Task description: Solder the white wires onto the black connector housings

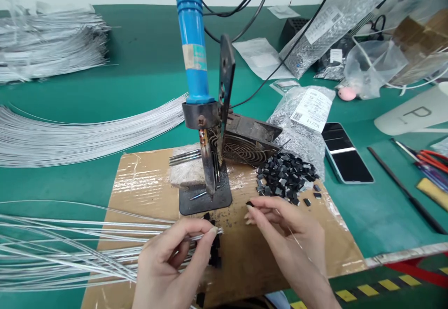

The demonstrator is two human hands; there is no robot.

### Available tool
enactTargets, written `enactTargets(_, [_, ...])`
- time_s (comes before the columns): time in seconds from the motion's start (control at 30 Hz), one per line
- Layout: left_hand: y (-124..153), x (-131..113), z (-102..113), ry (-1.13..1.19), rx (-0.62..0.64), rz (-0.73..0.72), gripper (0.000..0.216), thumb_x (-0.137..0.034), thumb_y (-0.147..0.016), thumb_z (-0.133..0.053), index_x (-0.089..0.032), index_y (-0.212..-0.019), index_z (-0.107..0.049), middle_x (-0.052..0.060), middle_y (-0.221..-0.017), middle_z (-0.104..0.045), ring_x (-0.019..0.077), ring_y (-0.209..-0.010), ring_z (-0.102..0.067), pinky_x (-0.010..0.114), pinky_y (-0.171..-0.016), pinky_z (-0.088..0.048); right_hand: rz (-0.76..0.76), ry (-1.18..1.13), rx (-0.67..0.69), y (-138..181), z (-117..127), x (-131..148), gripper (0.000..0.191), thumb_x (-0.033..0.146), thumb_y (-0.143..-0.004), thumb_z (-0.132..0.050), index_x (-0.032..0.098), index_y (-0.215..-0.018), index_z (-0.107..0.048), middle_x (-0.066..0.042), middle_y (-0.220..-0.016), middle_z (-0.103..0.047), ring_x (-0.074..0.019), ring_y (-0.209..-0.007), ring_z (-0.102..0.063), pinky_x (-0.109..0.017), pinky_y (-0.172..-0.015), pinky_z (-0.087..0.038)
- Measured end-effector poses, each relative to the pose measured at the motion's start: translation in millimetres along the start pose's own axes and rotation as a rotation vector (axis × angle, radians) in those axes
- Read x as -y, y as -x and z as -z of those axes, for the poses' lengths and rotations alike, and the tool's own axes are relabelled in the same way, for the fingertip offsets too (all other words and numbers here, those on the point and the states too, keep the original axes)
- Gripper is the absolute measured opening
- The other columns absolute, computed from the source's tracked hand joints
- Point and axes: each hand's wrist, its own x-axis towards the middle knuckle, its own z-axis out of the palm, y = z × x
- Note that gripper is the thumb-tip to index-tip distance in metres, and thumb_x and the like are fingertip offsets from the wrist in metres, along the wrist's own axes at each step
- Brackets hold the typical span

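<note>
My left hand (175, 257) is closed, pinching the end of a thin white wire between thumb and index finger, above the cardboard sheet. Just past the fingertips, the tip of that wire (220, 230) shows. In my right hand (294, 241), thumb and index finger grip a small black connector (249, 203). A thin strand of solder wire (296, 240) also runs through the right hand. Beyond both hands, a blue-handled soldering iron (194, 61) points down in its stand. White wires with black ends (215, 253) lie beside and under my left hand.
A pile of black connectors (285, 176) lies right of the stand, near a small fan (250, 143). White wire bundles (87, 136) stretch along the left. A phone (346, 152), a plastic bag (301, 117) and a dark rod (406, 190) lie to the right on the green mat.
</note>
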Motion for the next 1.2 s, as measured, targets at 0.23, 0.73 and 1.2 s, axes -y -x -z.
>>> enactTargets(0.23, [1.3,4.1,0.4,-0.029,0.008,-0.025,0.012,-0.034,-0.083,-0.078,-0.024,-0.078,-0.080,0.000,-0.072,-0.078,0.0102,-0.051,-0.057,0.017,-0.048,-0.045,-0.223,-0.372,0.243,9.3,-10.8,21.7,0.022,0.024,-0.096,-0.073,0.036,-0.110,-0.085,0.002,-0.086,-0.073,-0.0091,-0.070,-0.067,-0.017,-0.063,-0.053])
enactTargets(0.73, [0.4,-0.1,2.9,-0.055,0.026,-0.087,0.006,-0.029,-0.084,-0.076,-0.028,-0.079,-0.081,-0.004,-0.074,-0.083,0.0114,-0.061,-0.071,0.014,-0.053,-0.050,-0.141,-0.349,0.261,17.6,-15.8,30.7,0.031,0.015,-0.093,-0.070,0.036,-0.111,-0.086,0.001,-0.088,-0.077,-0.0110,-0.072,-0.069,-0.019,-0.065,-0.052])
enactTargets(1.2, [-1.5,-6.9,4.6,-0.028,0.047,0.037,0.007,-0.029,-0.078,-0.080,-0.023,-0.075,-0.080,0.001,-0.073,-0.082,0.0155,-0.061,-0.075,0.016,-0.057,-0.059,-0.411,-0.517,0.079,13.1,-17.8,35.8,0.009,0.033,-0.089,-0.082,0.028,-0.092,-0.089,0.001,-0.070,-0.067,-0.0090,-0.053,-0.061,-0.019,-0.050,-0.049])
